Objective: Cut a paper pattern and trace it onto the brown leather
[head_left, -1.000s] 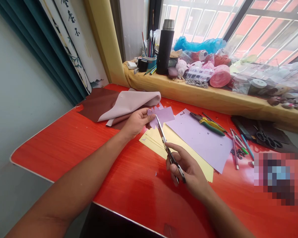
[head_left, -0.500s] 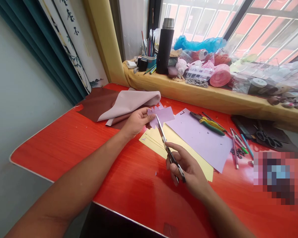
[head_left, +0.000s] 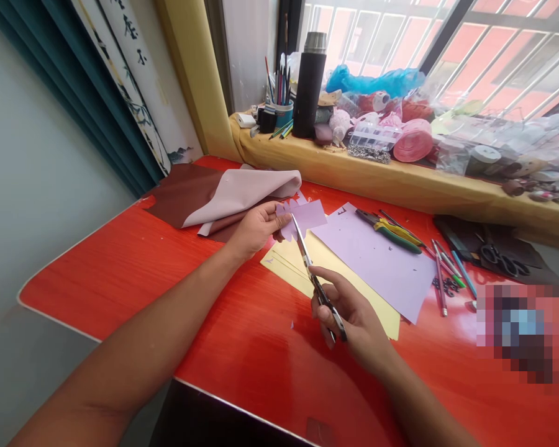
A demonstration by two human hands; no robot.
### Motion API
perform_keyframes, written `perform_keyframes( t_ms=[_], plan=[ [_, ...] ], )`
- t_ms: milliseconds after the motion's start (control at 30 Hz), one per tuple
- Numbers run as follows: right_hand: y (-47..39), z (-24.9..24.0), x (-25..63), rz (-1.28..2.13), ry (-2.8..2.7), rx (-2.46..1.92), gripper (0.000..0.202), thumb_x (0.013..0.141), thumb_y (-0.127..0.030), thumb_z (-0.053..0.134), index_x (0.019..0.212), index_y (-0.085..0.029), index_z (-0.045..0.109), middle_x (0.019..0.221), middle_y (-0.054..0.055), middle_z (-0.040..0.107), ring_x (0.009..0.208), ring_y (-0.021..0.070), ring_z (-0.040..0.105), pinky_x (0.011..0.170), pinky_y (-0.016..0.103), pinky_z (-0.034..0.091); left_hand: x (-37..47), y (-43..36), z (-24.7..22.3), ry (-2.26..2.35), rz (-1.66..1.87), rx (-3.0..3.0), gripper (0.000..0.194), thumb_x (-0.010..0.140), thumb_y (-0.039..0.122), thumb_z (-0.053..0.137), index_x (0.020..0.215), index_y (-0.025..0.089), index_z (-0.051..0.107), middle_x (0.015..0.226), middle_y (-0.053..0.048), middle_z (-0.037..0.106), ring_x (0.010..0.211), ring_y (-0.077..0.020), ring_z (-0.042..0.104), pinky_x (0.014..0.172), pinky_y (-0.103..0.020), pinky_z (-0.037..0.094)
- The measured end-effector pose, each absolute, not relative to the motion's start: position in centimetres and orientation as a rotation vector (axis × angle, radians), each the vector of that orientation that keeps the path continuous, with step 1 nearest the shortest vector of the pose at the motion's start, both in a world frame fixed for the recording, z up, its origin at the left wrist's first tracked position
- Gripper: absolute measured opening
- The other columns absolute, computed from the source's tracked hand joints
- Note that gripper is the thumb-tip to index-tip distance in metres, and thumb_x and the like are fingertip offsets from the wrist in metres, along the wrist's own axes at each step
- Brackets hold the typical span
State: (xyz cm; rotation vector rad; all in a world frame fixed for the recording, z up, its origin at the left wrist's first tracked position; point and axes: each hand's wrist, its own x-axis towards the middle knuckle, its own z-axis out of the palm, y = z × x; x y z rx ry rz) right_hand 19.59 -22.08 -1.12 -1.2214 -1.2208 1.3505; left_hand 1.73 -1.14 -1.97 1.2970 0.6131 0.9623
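Between the fingers and thumb of my left hand (head_left: 259, 228) is a piece of purple paper (head_left: 310, 215) with notched, scalloped edges. My right hand (head_left: 349, 310) grips a pair of scissors (head_left: 309, 266) by its handles, the blades pointing up and away from me. The blade tips touch or overlap the paper close to my left thumb; I cannot tell how far they reach into it. Under the hands lie yellow sheets (head_left: 289, 266), and a larger purple sheet (head_left: 377, 264) with small dark scraps on it partly covers them.
Green-and-yellow pliers (head_left: 391, 234) rest on the purple sheet's far edge. Several pencils (head_left: 440, 279) and black scissors (head_left: 500, 257) lie to the right. Folded brown and pale leather-like material (head_left: 256, 186) is at the back left. A black thermos (head_left: 309, 90) stands on the crowded sill.
Hardly anything differs. The scissors' handles look slightly closer together in my right hand; the paper and my left hand keep their place.
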Motion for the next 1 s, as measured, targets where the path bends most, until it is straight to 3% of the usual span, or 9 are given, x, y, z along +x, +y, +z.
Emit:
perform_keyframes(
  t_ms=[533, 1000],
  plan=[
    [-22.13, -1.19, 19.65, 1.352, -1.228, -1.253, 0.061, 0.100, -0.059, 0.073, 0.152, -0.031, 0.057, 0.083, -0.004, 0.056, 0.051, 0.0103, 0.048, 0.050, 0.029, 0.045, 1.76, -1.09, -2.22, 0.617, 0.972, 1.313, 0.043, 0.083, 0.053, 0.091, 0.100, 0.018, 0.072, 0.072, -0.001, 0.070, 0.059, -0.0121, 0.062, 0.055, -0.025, 0.048],
    [-22.15, -1.46, 19.66, 1.358, -1.217, -1.238, 0.058, 0.101, -0.055, 0.074, 0.152, -0.032, 0.058, 0.085, -0.004, 0.056, 0.052, 0.0097, 0.047, 0.049, 0.028, 0.046, 1.79, -1.24, -2.03, 0.624, 0.962, 1.306, 0.047, 0.079, 0.056, 0.092, 0.098, 0.018, 0.072, 0.073, -0.001, 0.070, 0.059, -0.0120, 0.062, 0.056, -0.025, 0.049]
  ],
)
